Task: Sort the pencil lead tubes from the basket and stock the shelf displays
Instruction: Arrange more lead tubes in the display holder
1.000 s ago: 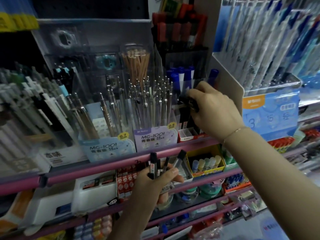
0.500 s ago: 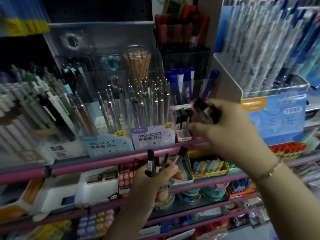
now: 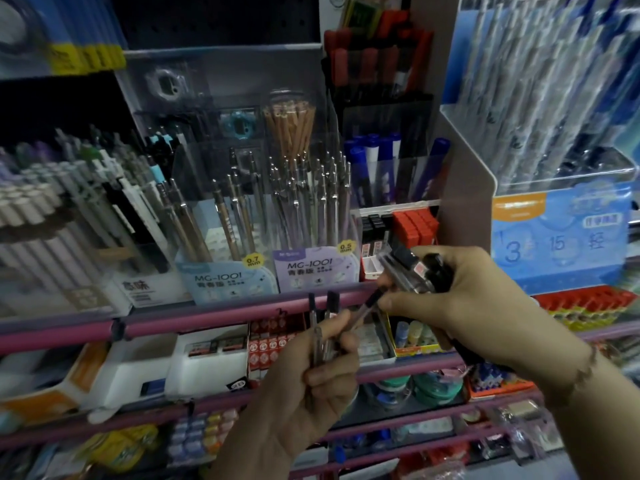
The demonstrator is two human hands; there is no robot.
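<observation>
Below the shelf rail [image 3: 221, 315], right hand [image 3: 460, 306] (down from the display) now pinches the left hand [image 3: 311, 386]'s tube [image 3: 363, 311].

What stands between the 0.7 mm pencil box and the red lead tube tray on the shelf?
In the head view, the purple 0.5 mm pencil box stands between the 0.7 mm pencil box and the red lead tube tray.
</observation>
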